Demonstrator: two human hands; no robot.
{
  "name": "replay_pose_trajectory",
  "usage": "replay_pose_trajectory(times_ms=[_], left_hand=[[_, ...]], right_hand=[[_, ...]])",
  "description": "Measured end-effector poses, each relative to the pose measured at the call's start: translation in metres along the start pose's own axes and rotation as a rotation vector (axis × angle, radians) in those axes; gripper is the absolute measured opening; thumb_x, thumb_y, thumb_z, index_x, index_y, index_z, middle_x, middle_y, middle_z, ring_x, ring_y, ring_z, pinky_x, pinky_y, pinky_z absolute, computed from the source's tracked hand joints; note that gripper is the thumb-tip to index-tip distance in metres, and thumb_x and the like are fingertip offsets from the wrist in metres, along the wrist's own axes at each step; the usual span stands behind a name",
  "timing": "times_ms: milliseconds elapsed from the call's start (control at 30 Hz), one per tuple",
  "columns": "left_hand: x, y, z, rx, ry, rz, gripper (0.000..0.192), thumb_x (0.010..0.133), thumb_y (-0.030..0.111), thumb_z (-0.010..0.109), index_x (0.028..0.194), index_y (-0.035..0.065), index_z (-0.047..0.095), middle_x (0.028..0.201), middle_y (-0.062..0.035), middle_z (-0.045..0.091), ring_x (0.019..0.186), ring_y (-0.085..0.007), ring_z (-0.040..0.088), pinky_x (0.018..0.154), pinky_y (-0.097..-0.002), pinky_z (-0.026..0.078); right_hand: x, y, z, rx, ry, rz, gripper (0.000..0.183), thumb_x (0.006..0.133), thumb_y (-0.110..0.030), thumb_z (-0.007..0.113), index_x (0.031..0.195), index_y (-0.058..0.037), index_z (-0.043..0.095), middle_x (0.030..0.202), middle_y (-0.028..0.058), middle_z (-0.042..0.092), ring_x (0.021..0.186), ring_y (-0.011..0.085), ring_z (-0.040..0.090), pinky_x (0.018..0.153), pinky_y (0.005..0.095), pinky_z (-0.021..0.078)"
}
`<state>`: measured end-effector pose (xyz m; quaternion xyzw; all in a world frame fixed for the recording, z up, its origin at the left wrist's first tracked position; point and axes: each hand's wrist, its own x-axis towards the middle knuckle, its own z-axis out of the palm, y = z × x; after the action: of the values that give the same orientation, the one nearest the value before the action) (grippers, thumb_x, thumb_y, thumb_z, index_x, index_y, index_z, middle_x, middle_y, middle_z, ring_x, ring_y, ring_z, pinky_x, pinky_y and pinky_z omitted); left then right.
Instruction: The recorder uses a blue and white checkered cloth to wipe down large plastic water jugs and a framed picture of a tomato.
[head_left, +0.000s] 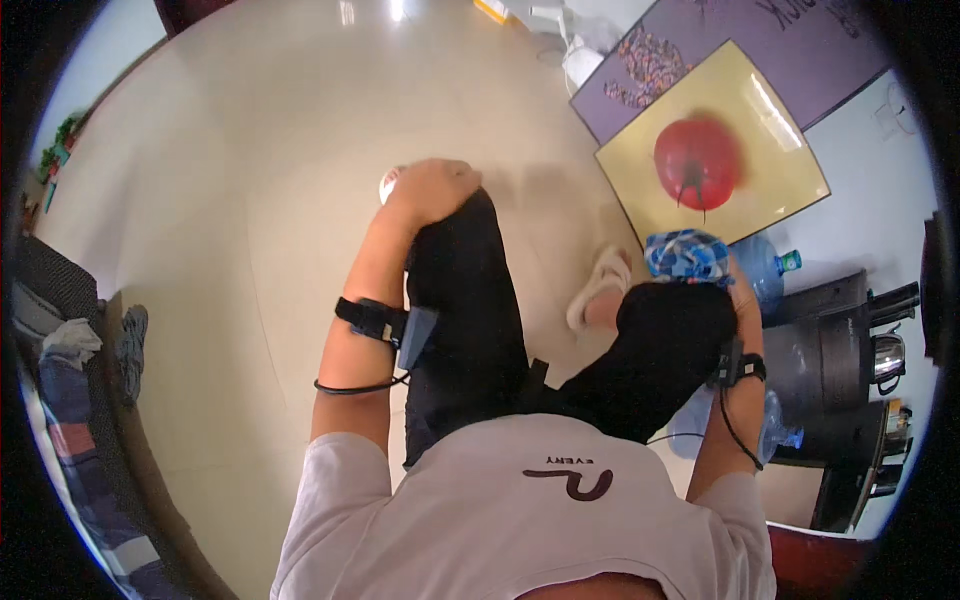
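My left hand (439, 187) rests over my left knee in black trousers (465, 300) and holds nothing that I can see. Part of a white slipper (387, 186) shows beside it, down on the floor. Over at my right knee, my right hand (742, 289) grips the edge of a bundled blue checked cloth (686, 256); most of its fingers are hidden. The cloth lies against the front of that knee. Below it, a white slipper (600, 289) is on my right foot. Strapped devices with cables sit on my left forearm (382, 322) and my right forearm (739, 367).
A yellow panel with a tomato picture (780, 172) leans before a purple panel (780, 67) at the upper right. Large blue water bottles (759, 262) and a black cabinet (810, 352) with a metal kettle (889, 360) stand right. Fabric-covered furniture (64, 300) lines the left.
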<state>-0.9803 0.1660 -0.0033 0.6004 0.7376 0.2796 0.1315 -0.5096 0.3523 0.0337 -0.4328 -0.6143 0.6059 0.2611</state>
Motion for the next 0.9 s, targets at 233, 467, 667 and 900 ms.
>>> replay_pose_trajectory(times_ms=[233, 467, 667, 900], left_hand=[[0.003, 0.008, -0.002, -0.1, -0.074, 0.139, 0.037, 0.092, 0.035, 0.05, 0.099, 0.0028, 0.068, 0.096, -0.0189, 0.068, 0.094, -0.0391, 0.062, 0.085, -0.0433, 0.049], [0.032, 0.011, 0.0, -0.269, -0.316, -0.119, 0.031, 0.095, 0.026, 0.05, 0.096, 0.0025, 0.069, 0.094, -0.0142, 0.07, 0.092, -0.03, 0.065, 0.086, -0.0376, 0.048], [0.082, -0.029, -0.004, -0.708, -0.581, -0.052, 0.031, 0.098, 0.019, 0.043, 0.099, -0.0019, 0.066, 0.099, -0.0153, 0.07, 0.097, -0.0284, 0.065, 0.093, -0.0358, 0.047], [0.108, -0.053, -0.038, -0.631, -0.475, -0.012, 0.041, 0.1, 0.022, 0.034, 0.097, -0.0026, 0.066, 0.1, -0.0193, 0.069, 0.099, -0.0352, 0.065, 0.094, -0.04, 0.048]], right_hand=[[0.062, 0.006, 0.018, -0.349, -0.119, 0.043, 0.045, 0.104, -0.035, 0.037, 0.118, 0.0004, 0.061, 0.115, 0.0067, 0.065, 0.106, 0.0156, 0.06, 0.1, 0.0313, 0.043], [0.105, 0.024, 0.015, -0.939, -0.319, -0.11, 0.044, 0.097, -0.021, 0.042, 0.138, -0.0053, 0.046, 0.138, 0.0177, 0.051, 0.13, 0.0298, 0.046, 0.11, 0.0352, 0.0336], [0.153, -0.014, 0.044, -0.634, -0.234, 0.23, 0.042, 0.1, -0.031, 0.044, 0.129, -0.0022, 0.055, 0.13, 0.0151, 0.056, 0.122, 0.0248, 0.052, 0.107, 0.0319, 0.0349], [0.22, 0.028, 0.012, -0.78, -0.333, -0.04, 0.043, 0.098, -0.028, 0.043, 0.133, -0.0043, 0.051, 0.13, 0.0154, 0.056, 0.121, 0.0257, 0.053, 0.107, 0.0323, 0.0356]])
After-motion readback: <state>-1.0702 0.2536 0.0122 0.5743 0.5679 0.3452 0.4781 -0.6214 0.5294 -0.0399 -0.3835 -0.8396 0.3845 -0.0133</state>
